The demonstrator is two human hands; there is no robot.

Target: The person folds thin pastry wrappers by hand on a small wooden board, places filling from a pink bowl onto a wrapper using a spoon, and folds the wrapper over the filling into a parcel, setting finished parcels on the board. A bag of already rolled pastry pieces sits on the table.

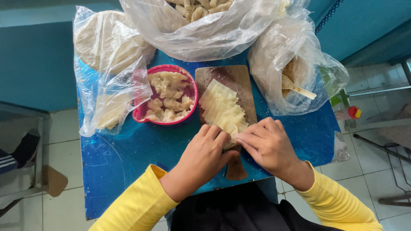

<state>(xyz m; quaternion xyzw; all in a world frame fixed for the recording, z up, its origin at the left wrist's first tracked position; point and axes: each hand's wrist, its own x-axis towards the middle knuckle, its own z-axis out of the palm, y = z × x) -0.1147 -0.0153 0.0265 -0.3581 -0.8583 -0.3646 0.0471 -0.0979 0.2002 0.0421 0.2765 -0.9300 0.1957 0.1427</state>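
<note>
Yellow sleeves (141, 205) lowest in view, both arms reaching forward over the near edge of the desk (128, 149), which carries a shiny blue cover. Left hand (203, 156) curled, fingertips pressed down on the nearest end of a fanned row of pale dough squares (222, 109). Right hand (267, 143) meets it from the other side, fingers bent and pinching the same near wrapper; the two hands touch at the fingertips. Exactly how much of the sheet each hand grips is hidden under the fingers.

The dough squares lie overlapped on a brown wooden cutting board (233, 79), whose handle end pokes out toward the body between the wrists. Just left of the board, touching it, a pink bowl (171, 70) of lumpy pale filling. Further left, a clear plastic bag (107, 64) with flat pale rounds. At the far edge, a large clear bag (201, 25) of folded pieces. Right of the board, another plastic bag (295, 64) holding a wooden spoon (297, 88). Tiled floor (64, 128) around the desk.
</note>
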